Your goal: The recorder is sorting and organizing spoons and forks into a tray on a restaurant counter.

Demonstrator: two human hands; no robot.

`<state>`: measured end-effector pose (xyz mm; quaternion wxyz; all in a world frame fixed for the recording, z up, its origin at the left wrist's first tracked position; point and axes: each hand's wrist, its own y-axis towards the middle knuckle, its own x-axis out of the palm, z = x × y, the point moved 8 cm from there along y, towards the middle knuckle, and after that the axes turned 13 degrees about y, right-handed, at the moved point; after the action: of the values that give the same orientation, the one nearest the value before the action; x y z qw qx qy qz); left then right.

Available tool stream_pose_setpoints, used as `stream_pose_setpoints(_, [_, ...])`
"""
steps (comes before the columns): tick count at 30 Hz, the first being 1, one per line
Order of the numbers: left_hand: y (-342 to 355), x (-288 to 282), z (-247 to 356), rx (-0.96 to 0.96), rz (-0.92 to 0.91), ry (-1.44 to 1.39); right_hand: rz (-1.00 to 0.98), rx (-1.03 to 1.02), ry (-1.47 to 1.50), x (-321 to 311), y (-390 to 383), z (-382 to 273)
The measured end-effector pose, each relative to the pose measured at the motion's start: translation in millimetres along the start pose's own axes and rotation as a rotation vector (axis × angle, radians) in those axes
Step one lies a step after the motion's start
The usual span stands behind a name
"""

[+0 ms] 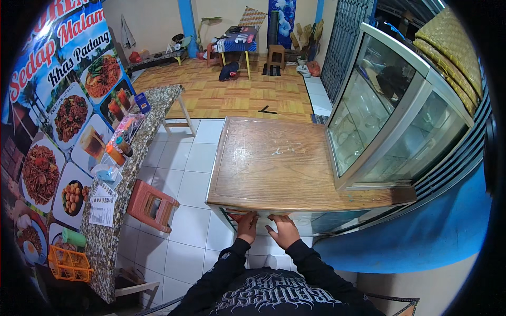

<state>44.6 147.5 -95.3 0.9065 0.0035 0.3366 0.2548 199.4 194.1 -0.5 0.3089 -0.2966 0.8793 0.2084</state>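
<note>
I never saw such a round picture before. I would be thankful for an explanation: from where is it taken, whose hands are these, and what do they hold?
There is no machine here. A wide camera on a person's head looks down, so straight edges bend. The left hand and right hand, bare, in dark sleeves, belong to that person. Both are at the near edge of a wooden top; whether they hold anything cannot be seen clearly. A glass case stands on the top's right side. On the left, a speckled counter carries papers and an orange bottle.
</note>
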Motion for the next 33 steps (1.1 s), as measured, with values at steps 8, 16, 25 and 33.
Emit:
stream_pose_setpoints(8, [-2.4,-15.9,-29.5,-0.020,0.021,0.021,-0.090,-0.064,-0.014,18.7,8.4,-19.2])
stream_pose_setpoints(16, [1.8,-34.1,-46.5,-0.087,0.014,-0.047,-0.205,-0.113,-0.026,33.3,15.8,-25.3])
stream_pose_setpoints(25, [-5.0,-68.4,-47.9,-0.205,0.175,-0.110,-0.323,-0.210,0.105,43.4,16.4,-27.3])
stream_pose_setpoints(33, [-12.2,-60.8,-48.2,-0.235,0.285,-0.139,-0.260,-0.106,0.202,38.7,-1.5,-1.4])
